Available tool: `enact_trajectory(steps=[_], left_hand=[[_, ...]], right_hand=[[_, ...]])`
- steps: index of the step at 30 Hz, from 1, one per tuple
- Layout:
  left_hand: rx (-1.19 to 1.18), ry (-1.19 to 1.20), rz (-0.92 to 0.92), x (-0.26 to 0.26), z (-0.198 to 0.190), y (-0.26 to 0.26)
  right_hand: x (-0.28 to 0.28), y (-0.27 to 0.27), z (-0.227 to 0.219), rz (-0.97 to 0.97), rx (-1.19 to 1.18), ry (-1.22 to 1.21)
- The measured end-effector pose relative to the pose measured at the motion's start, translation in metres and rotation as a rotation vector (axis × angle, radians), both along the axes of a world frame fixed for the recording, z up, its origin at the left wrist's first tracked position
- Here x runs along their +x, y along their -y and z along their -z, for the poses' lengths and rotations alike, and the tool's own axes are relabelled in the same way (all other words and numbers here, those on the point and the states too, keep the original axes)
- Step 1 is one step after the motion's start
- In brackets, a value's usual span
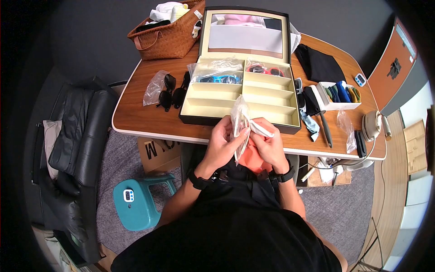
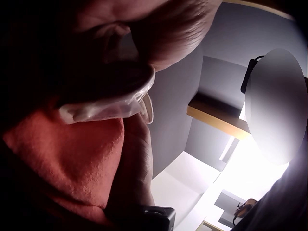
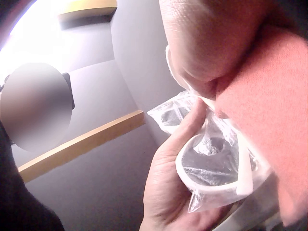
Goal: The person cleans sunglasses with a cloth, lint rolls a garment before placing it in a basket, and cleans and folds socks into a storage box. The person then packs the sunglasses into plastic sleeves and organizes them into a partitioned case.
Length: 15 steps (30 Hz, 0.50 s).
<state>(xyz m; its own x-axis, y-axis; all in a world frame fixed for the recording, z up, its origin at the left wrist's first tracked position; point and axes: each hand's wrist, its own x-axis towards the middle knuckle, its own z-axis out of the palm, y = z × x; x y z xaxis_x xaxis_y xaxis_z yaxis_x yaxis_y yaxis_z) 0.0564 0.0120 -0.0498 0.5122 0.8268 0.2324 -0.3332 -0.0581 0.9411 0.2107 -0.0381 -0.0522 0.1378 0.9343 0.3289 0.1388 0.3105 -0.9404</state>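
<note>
White-framed sunglasses [image 3: 244, 168] sit partly inside a clear plastic bag [image 1: 239, 111], in front of my body at the table's near edge. My left hand [image 1: 220, 147] holds the bagged frame, its thumb along the front. One white temple arm sticks out toward my right hand [image 1: 272, 147], whose fingers pinch at it. A coral-coloured cloth [image 1: 253, 159] hangs below the right hand, held in it. In the right wrist view the bag wraps a lens and rim lying across the left palm. The left wrist view shows the cloth close up beside the bag.
Just beyond my hands stands an open compartment display case [image 1: 213, 106] holding blue sunglasses [image 1: 220, 80] and red sunglasses [image 1: 267, 70]. Black sunglasses [image 1: 166, 93] lie left. Right are a white box of rolled cloths [image 1: 337, 105], a dark-handled tool [image 1: 326, 131] and a garment steamer [image 1: 371, 125].
</note>
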Motion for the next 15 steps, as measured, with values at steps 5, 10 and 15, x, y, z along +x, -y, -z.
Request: enact_trajectory(steps=[5, 10, 15], left_hand=[[0.013, -0.021, -0.005, 0.0002, -0.0018, 0.0006], [0.014, -0.009, -0.006, 0.0009, -0.0014, 0.0008], [0.021, -0.012, 0.007, 0.0002, -0.0029, 0.0013]], right_hand=[[0.0009, -0.0005, 0.0012, -0.003, -0.007, 0.004], [0.0010, -0.0001, 0.0005, 0.000, -0.011, 0.018], [0.0011, -0.0006, 0.0012, 0.001, -0.001, 0.025]])
